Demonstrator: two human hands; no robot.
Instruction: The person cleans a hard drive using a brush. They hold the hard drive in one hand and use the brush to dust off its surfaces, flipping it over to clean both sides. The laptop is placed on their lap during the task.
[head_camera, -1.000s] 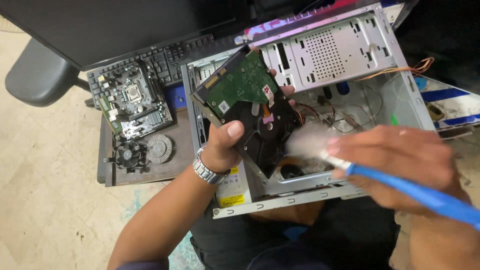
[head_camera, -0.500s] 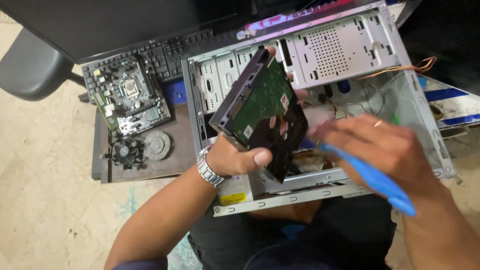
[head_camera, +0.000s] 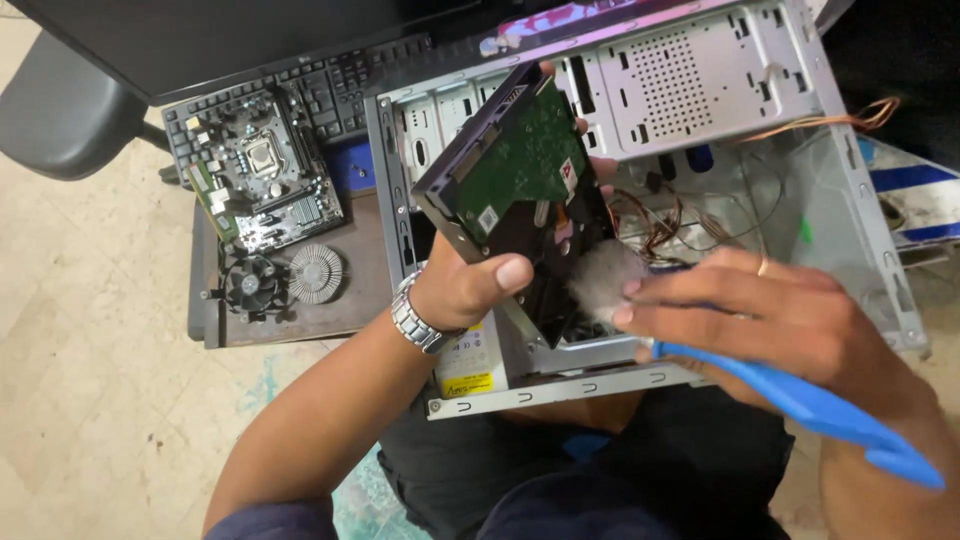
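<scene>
My left hand, with a metal watch on the wrist, grips a hard drive by its lower edge and holds it tilted above the open computer case, green circuit board facing up. My right hand holds a brush with a blue handle. Its pale bristles press against the drive's dark lower side.
A motherboard lies on a black keyboard at the left. Below them a cooling fan and a round heatsink rest on a brown stand. Loose wires fill the case. A grey chair seat stands far left.
My left hand has turned the hard drive more upright and raised it. My right hand has moved the brush left and down against the drive.
</scene>
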